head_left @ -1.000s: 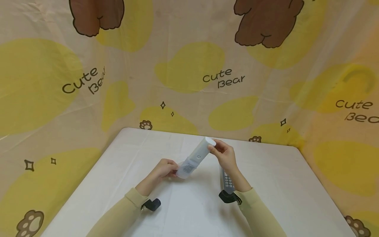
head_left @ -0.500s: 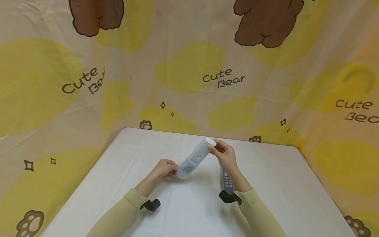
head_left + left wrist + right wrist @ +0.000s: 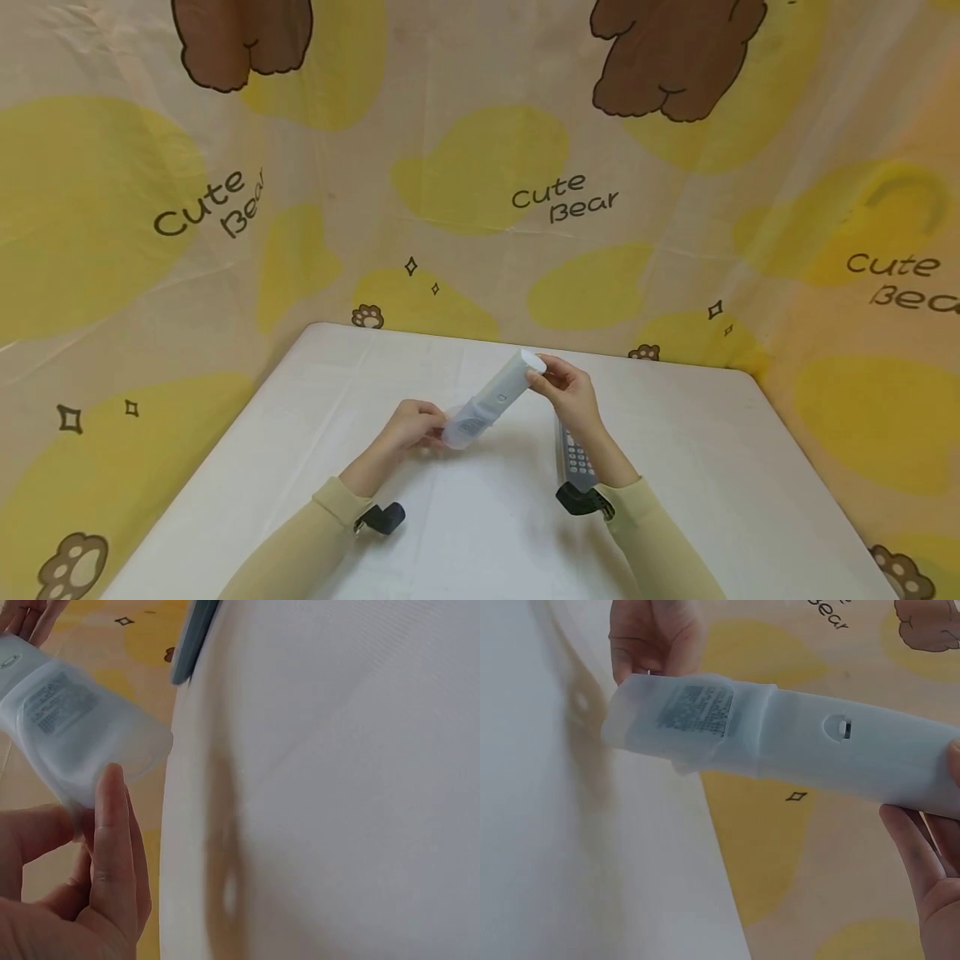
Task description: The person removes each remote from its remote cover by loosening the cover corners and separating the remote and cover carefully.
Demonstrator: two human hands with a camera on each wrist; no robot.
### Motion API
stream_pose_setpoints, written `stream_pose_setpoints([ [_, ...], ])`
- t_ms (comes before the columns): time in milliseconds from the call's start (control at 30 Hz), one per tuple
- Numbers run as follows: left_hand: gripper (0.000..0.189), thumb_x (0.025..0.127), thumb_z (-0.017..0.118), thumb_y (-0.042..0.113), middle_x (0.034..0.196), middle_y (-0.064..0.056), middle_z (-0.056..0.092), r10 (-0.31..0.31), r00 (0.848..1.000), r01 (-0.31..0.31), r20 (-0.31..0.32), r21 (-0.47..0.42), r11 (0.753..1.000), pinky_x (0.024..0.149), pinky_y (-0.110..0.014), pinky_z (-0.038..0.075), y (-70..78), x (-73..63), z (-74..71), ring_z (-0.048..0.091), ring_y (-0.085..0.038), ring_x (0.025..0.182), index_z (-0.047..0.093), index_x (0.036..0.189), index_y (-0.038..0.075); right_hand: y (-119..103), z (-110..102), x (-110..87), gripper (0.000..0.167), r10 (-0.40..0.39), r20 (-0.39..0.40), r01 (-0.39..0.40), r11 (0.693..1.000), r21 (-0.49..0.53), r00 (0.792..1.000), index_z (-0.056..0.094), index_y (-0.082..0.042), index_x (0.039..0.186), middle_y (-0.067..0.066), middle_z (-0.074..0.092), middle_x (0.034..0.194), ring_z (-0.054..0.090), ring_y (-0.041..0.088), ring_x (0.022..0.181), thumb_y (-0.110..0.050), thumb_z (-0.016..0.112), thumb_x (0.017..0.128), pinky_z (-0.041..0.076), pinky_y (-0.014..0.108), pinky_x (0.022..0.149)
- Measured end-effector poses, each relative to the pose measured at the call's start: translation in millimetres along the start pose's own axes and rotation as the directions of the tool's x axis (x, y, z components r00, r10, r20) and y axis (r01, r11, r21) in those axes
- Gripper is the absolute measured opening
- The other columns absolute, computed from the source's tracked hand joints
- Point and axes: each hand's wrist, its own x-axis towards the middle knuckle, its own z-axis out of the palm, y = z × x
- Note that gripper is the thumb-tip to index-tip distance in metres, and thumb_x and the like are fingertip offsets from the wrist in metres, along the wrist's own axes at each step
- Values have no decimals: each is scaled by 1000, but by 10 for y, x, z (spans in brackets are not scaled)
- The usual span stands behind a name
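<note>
Two grips — left hand (image 3: 411, 425) pinching sleeve (image 3: 471, 421), right hand (image 3: 573, 398) gripping bare end of remote (image 3: 506, 387), tilted between both sets of fingers. Sleeving or unsleeving, likely — next calls for straight slide.

Head view: illumination is moderate and diffuse; soft shadows fall on the white rectangular tabletop (image 3: 712, 442). An orange cast tints the right side of the beige-and-yellow sheet backdrop (image 3: 480, 283). Wrist views: dimmer; shadow edges blurred; print on the pale oblong plastic object (image 3: 802, 750) illegible.
</note>
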Motion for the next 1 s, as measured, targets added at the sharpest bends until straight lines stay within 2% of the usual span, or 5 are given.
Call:
stream_pose_setpoints([
  [133,10,83,62,1,85,-14,63,37,998,-37,-45,0,999,56,-31,58,-3,20,-31,63,-17,67,66,84,-8,5,-16,9,39,18,26,-18,1000,-7,1000,59,4,121,21,60,120,66,7,93,-12,68,86,55,28,85],
  [333,10,84,62,1,84,-13,62,57,991,-58,-123,-8,998,56,-30,58,22,21,-77,64,-16,64,66,86,-8,24,-42,0,41,24,82,-25,1000,12,996,58,3,123,21,60,118,68,14,93,-11,68,86,55,31,85],
  [600,9,85,61,-1,83,-12,62,81,986,-82,-147,-1,997,60,-33,59,16,50,-106,64,-15,63,65,86,-8,40,-41,5,42,78,115,-87,993,78,990,56,3,125,24,60,115,71,20,89,-10,68,86,56,37,82],
  [833,9,84,64,1,79,-11,61,103,974,-105,-200,4,995,59,-32,59,27,34,-147,64,-15,61,65,86,-7,51,8,31,44,94,144,-103,993,59,985,54,1,129,29,60,116,67,38,96,-10,66,88,55,43,81],
  [1000,12,84,66,4,77,-10,58,113,966,-116,-233,0,993,60,-30,59,34,35,-185,62,-15,64,65,88,-7,34,65,51,45,120,134,-131,989,70,984,55,-2,128,27,61,116,68,35,95,-11,69,86,56,40,80],
])
